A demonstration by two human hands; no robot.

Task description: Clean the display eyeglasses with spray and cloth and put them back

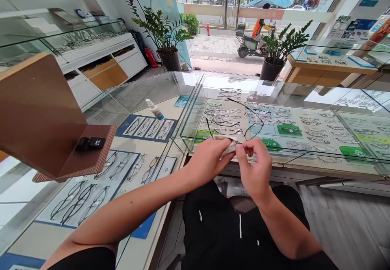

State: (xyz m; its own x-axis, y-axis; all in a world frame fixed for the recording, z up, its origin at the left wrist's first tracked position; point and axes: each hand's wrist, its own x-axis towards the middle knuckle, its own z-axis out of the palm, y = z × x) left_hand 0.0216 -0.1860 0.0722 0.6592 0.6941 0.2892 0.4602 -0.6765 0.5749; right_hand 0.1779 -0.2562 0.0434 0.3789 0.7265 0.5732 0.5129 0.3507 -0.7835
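Observation:
A pair of thin dark-framed glasses [255, 124] is held up in front of me, its temples pointing away over the glass counter. My left hand [211, 156] is closed round one lens side, with a pale cloth [229, 141] wrapped between its fingers and the frame. My right hand [255, 162] pinches near the middle of the same glasses, its fingertips touching the cloth's edge. The other round lens stands uncovered above my right hand. The covered lens is hidden by the cloth and fingers.
A small white spray bottle [155, 110] stands on the left glass counter. Rows of glasses lie inside the display case [304, 154]. At left is a brown stand [87, 148] with a black object [90, 143]. Potted plants [169, 57] flank the doorway; a rider [258, 30] is outside.

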